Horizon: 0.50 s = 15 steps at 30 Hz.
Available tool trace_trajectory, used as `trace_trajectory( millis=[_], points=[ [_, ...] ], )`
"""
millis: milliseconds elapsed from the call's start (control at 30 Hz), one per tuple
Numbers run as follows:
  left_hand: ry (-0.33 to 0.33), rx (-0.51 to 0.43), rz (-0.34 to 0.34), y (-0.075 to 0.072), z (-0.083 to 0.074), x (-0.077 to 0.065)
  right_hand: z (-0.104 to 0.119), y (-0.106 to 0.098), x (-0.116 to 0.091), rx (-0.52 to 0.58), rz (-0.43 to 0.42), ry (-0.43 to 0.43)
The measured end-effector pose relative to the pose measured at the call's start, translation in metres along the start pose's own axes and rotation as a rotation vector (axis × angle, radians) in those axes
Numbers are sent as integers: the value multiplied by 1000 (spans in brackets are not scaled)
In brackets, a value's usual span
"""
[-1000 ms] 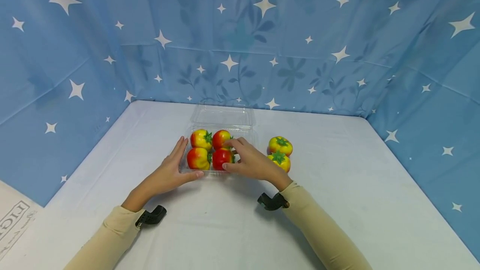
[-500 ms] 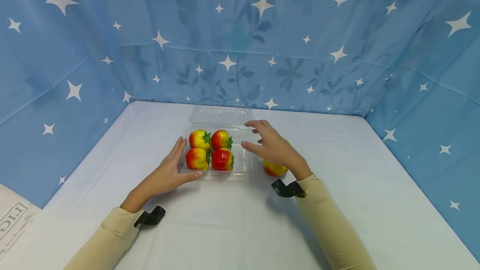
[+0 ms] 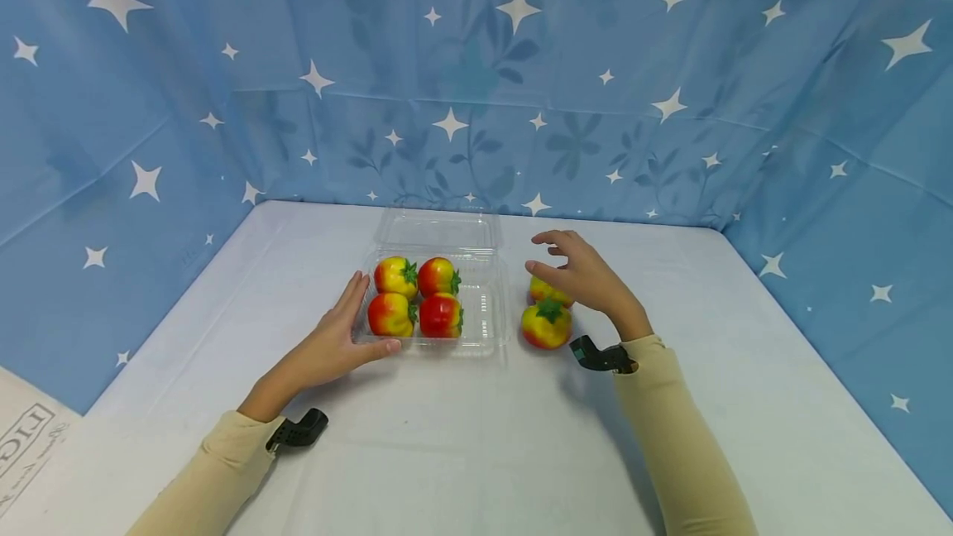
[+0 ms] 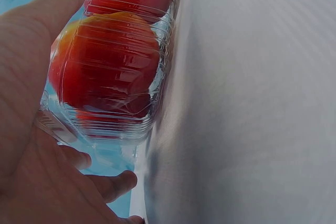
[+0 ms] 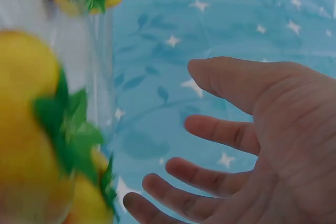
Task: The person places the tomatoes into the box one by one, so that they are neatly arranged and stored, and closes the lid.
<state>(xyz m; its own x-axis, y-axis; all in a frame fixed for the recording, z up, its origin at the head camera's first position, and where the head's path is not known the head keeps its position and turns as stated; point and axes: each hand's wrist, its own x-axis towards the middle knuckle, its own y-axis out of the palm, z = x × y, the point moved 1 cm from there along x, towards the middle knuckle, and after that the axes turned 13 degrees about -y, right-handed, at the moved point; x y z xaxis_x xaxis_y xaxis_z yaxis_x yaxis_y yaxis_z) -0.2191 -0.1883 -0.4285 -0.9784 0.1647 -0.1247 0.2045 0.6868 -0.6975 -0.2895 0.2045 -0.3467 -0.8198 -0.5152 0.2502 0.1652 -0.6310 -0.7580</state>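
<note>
A clear plastic clamshell box holds several red-and-yellow fruits with green leafy tops; one red fruit sits at the front. My left hand rests at the box's left front corner, its thumb along the front and straight fingers along the side. In the left wrist view, fruit shows through the ribbed wall beside that hand. To the right of the box, a yellow fruit stands on the table, with another behind it. My right hand hovers over the rear one, fingers spread and holding nothing.
The box's clear lid lies folded back behind it. A white cloth covers the table. Blue star-patterned curtain encloses the back and sides, and printed lettering shows at the lower left.
My right hand has left the front red fruit in the box and moved right, over the loose fruits. My left hand has stayed at the box's corner.
</note>
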Motion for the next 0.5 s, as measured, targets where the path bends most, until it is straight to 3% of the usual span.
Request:
trace_trajectory(
  millis=[233, 500],
  points=[
    [5, -1, 0, 1, 0, 0, -22, -2, -3, -21, 28, 19],
    [-3, 6, 0, 1, 0, 0, -33, 0, -5, 2, 65, 121]
  ],
)
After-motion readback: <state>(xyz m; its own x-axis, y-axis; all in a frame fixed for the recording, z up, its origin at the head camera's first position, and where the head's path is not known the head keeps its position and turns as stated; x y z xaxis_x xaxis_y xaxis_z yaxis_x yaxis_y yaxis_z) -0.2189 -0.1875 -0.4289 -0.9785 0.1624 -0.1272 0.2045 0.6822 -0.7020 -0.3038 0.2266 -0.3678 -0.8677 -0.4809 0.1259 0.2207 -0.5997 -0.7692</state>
